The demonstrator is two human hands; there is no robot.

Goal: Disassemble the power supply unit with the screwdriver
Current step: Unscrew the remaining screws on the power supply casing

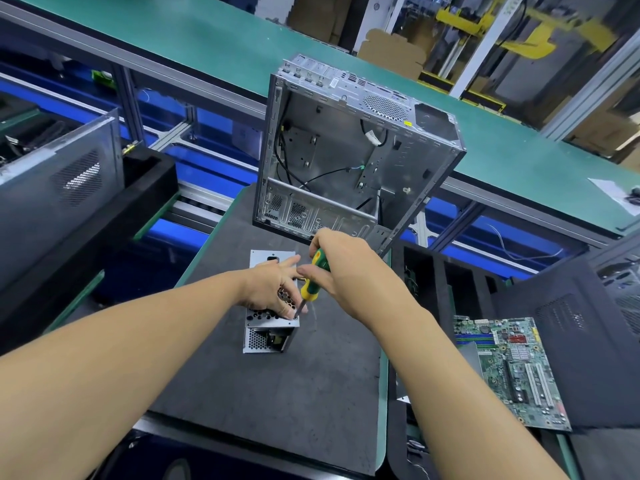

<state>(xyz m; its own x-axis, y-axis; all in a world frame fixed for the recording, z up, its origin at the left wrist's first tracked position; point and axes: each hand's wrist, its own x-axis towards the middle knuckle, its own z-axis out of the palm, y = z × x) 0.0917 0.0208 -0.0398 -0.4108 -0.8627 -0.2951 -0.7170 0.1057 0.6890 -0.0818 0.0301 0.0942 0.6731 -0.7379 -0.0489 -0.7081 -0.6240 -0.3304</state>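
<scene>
Shows, just below the middle of the frame, a small silver power supply [266, 337] standing on a dark grey mat [277, 393], with honeycomb vents on its top and on the side facing the lower edge. Presses down on the top of that box with the left hand [270, 289], palm flat and fingers spread straight, grasping nothing. Clenches the right hand [349, 275] round the green-and-yellow handle of a screwdriver [313, 278], just right of the left hand and close beside its fingers. Slants the screwdriver down and slightly left, with the metal shaft reaching the lower right corner of the box's top face; cannot tell whether the tip sits in a screw. Reaches in with both bare forearms from the lower corners of the frame. Has, above the hands at the far edge of the mat, an open metal computer case [346, 150] standing upright with loose black cables inside. Has, at the lower right, a green circuit board [512, 368] lying flat beside a dark vented panel [571, 317]. Has, at the left, a grey vented panel [59, 178] leaning by a black foam tray [145, 174]. Shows a green workbench [207, 39] running across the upper part of the frame.
</scene>
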